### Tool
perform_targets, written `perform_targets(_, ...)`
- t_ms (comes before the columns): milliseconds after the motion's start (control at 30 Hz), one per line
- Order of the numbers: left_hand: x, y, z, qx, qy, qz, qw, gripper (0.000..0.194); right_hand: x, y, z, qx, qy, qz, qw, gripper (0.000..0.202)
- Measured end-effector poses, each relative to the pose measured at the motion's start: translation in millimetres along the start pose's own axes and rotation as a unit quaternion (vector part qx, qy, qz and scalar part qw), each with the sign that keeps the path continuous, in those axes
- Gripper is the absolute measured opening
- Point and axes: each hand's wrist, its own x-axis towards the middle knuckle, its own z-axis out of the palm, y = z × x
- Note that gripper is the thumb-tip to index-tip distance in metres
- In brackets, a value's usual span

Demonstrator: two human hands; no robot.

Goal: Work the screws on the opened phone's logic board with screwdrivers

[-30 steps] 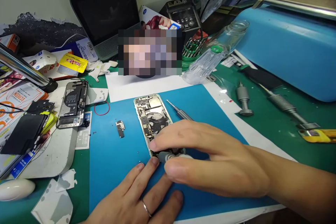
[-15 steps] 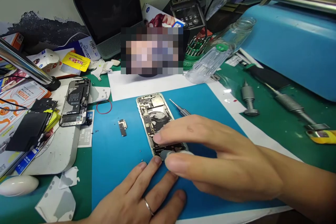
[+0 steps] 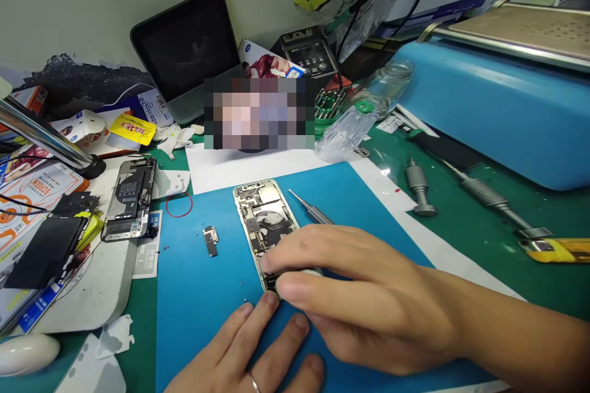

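Observation:
An opened smartphone [image 3: 271, 221] with its inner parts exposed lies on the blue mat [image 3: 198, 313]. My left hand [image 3: 249, 350], a ring on one finger, rests on the mat with its fingers spread; one fingertip touches the phone's bottom corner. Over the phone's lower end, my right hand [image 3: 364, 301] has its thumb and index finger close together in a pinch. Whatever may be between those fingertips is hidden. Beside the phone's right edge lies a small screwdriver [image 3: 311, 206], partly behind my right hand. A small metal bracket piece [image 3: 211, 241] lies left of the phone.
Tiny screws [image 3: 166, 248] and a red rubber band [image 3: 179, 204] lie on the left. Another opened phone [image 3: 129, 198] rests on a white stand. Behind are a dark screen [image 3: 187, 43] and a plastic bottle [image 3: 345, 132]; screwdrivers [image 3: 488, 193] lie at right.
The camera view has shifted, so the scene sits lower and slightly left. My right thumb and index finger have come closer together over the phone's lower end. The left hand stays at its corner.

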Motion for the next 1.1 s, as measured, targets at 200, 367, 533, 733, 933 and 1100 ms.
perform_targets(200, -1, -1, -3.3, 0.018, -0.001, 0.005, 1.000, 0.042, -3, 0, 7, 0.070, 0.020, 0.030, 0.997, 0.046)
perform_targets(367, -1, 2, -2.9, 0.000, 0.007, -0.009, 1.000, 0.041, -8, 1, 8, 0.127, 0.053, 0.093, 0.986, 0.057)
perform_targets(533, 0, 4, -3.7, -0.011, 0.003, -0.015, 1.000, 0.040, -13, 1, 11, 0.147, 0.070, 0.130, 0.978, 0.064)
perform_targets(733, 0, 5, -4.6, -0.014, 0.007, -0.019, 1.000, 0.039, -14, 1, 15, 0.157, 0.063, 0.149, 0.974, 0.059)
perform_targets(933, 1, 5, -6.4, -0.010, 0.010, -0.020, 1.000, 0.038, -11, 1, 15, 0.162, 0.040, 0.151, 0.974, 0.056)
perform_targets(1100, 1, 6, -6.0, -0.012, -0.001, -0.025, 1.000, 0.039, -12, 1, 14, 0.143, 0.042, 0.144, 0.978, 0.058)
